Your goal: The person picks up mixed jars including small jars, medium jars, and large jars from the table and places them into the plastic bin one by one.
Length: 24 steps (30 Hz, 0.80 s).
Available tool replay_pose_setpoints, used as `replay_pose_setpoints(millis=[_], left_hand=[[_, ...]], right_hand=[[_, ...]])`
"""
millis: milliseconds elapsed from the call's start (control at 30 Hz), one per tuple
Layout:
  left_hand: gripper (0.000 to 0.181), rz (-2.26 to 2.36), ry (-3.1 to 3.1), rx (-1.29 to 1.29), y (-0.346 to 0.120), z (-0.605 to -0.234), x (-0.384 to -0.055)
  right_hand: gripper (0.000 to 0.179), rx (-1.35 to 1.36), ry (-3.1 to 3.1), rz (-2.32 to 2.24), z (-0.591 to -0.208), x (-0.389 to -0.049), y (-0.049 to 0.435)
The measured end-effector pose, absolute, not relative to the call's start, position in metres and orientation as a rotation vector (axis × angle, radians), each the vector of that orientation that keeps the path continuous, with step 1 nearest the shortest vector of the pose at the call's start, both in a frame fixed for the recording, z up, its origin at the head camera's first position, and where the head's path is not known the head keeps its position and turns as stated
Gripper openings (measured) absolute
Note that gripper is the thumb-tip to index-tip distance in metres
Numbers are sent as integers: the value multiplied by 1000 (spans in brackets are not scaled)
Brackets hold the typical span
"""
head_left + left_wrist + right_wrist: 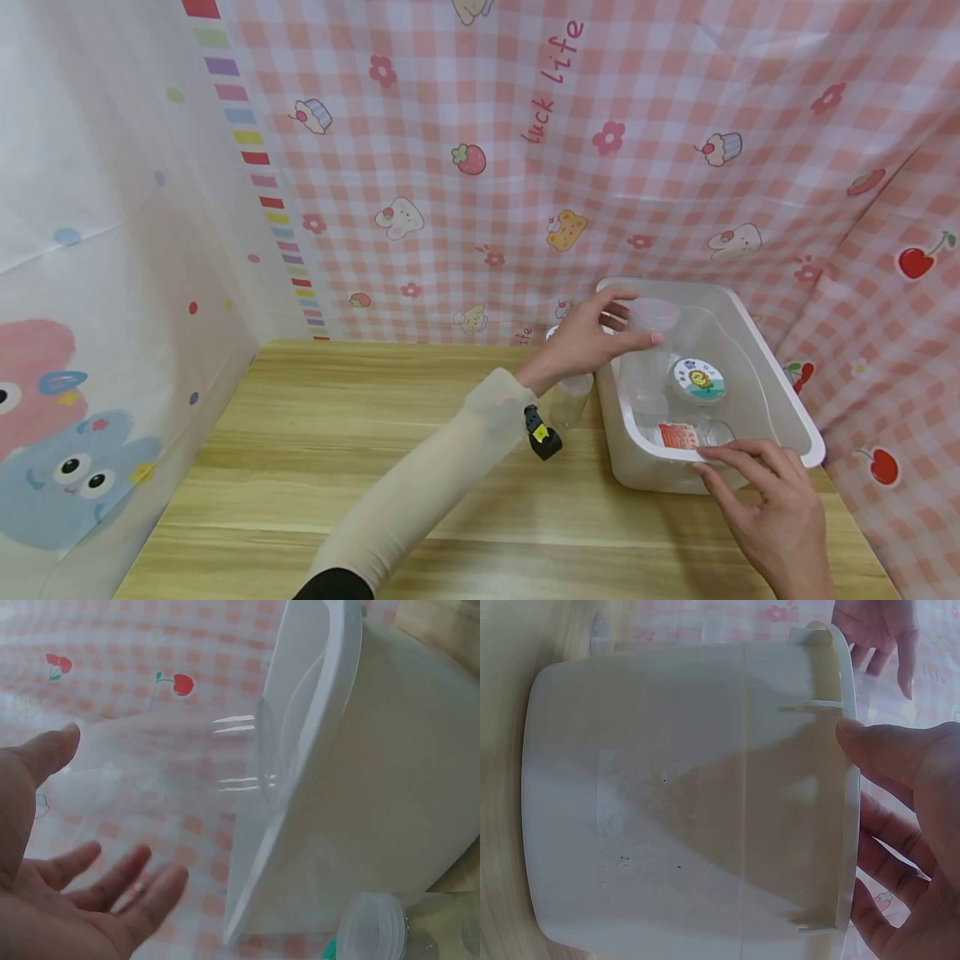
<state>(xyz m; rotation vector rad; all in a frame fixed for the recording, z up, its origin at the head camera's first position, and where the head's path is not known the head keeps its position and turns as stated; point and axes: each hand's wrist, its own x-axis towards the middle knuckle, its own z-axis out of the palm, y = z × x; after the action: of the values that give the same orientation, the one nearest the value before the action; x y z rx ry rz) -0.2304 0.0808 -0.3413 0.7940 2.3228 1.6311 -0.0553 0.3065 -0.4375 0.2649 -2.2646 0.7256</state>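
Currently your left hand (pixel 579 340) has its fingers parted beside the clear jar (pixel 172 761) at the left inside the bin (pixel 630 462), while your right hand (pixel 780 508) grips the bin's near rim.

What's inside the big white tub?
In the tub, I see a jar with a picture lid, something clear with a red label, and a clear container by the left hand. The tub's front wall hides part of the bottom.

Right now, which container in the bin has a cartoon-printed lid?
The middle container: its white lid bears a yellow cartoon. The red-labelled container is nearest the right hand, the plain container by the left hand.
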Motion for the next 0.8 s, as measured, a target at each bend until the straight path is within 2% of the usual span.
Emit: replay_pose_setpoints(millis=[167, 333, 500, 667, 800], left_hand=[[77, 1563, 2411, 719, 79, -346, -234], [83, 1566, 2437, 700, 73, -350, -237], [89, 1543, 2496, 720, 65, -354, -239], [91, 1535, 2551, 746, 58, -363, -245], [94, 1497, 2610, 776, 52, -372, -248]], right_hand=[[34, 277, -2250, 725, -438, -56, 307], [21, 317, -2184, 731, -441, -58, 307], [21, 314, -2179, 728, -441, -58, 307], [33, 301, -2212, 720, -439, -57, 306], [21, 317, -2175, 738, -442, -59, 306]])
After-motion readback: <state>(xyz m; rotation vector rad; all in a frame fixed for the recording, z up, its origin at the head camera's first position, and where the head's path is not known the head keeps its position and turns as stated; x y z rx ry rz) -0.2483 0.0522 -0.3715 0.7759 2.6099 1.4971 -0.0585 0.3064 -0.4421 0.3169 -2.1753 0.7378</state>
